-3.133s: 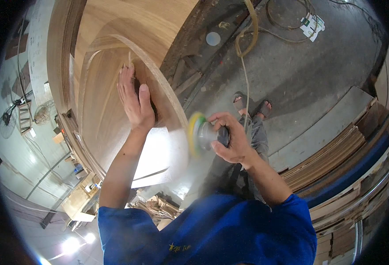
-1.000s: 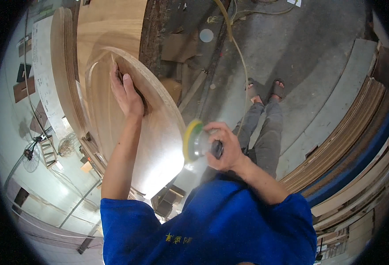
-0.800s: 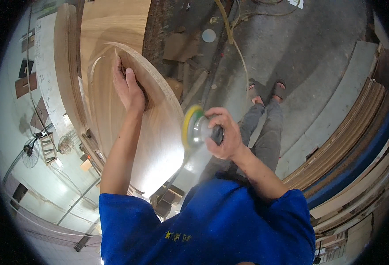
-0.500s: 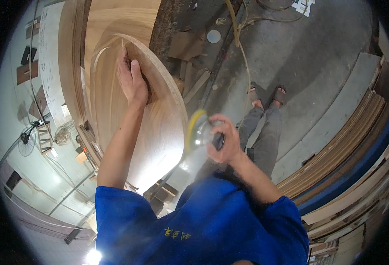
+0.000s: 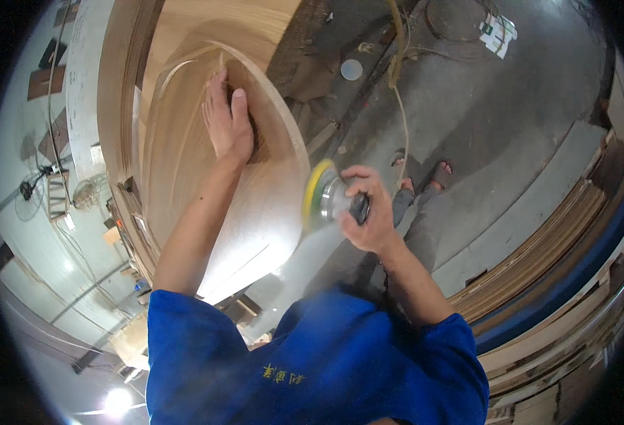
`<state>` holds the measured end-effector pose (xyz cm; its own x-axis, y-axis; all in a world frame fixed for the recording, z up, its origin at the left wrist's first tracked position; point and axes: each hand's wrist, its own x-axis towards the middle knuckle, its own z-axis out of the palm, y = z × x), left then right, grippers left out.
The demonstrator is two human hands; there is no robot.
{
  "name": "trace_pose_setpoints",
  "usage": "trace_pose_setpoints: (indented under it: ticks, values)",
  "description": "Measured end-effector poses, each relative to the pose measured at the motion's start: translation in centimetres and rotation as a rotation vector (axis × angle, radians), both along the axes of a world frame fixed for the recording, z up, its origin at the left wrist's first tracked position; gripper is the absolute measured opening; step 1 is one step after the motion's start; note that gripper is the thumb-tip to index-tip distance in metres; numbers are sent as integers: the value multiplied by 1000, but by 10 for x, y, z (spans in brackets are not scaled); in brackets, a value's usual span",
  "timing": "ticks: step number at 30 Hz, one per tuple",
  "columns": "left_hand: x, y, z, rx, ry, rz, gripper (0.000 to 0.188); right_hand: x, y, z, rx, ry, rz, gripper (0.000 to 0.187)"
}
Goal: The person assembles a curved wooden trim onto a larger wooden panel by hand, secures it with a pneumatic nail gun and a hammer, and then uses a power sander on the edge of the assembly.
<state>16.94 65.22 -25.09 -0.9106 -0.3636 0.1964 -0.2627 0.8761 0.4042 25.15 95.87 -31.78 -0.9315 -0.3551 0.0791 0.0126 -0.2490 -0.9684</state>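
Note:
A light-brown wooden panel with a rounded, curved edge [image 5: 275, 185] stands at the left, lit brightly near its lower end. My left hand [image 5: 229, 127] lies on the face of this panel, fingers stretched out and thumb apart. In my right hand [image 5: 373, 212] is a round power sander [image 5: 334, 197] with a yellow-and-green pad, a silvery body and a dark top. My fingers wrap over the top of the tool. Its pad is turned on edge and faces the panel's curved rim, at or very near it; exact contact cannot be told.
A pale hose [image 5: 402, 117] runs across the grey floor toward my right side. Stacked boards [image 5: 538, 241] lie along the right. More wooden sheets [image 5: 122, 92] stand behind the panel. A white round disc [image 5: 351, 69] and scraps lie on the floor ahead. A fan [image 5: 30, 200] is at far left.
The whole view has turned slightly, so the panel appears farther right. The sander still sits by the curved rim, and my left hand keeps its place on the panel.

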Motion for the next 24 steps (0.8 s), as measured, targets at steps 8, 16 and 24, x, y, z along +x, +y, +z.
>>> trace_pose_setpoints:
  ticks: [8,16,24]
  values:
    - [1,15,17,-13,-82,109,60,31,3,-18,81,116,66,40]
    - [7,14,22,-82,-100,111,60,-72,-18,8,73,-3,153,51]
    - [2,17,27,-68,-134,126,59,-80,-16,10,135,2,197,50]
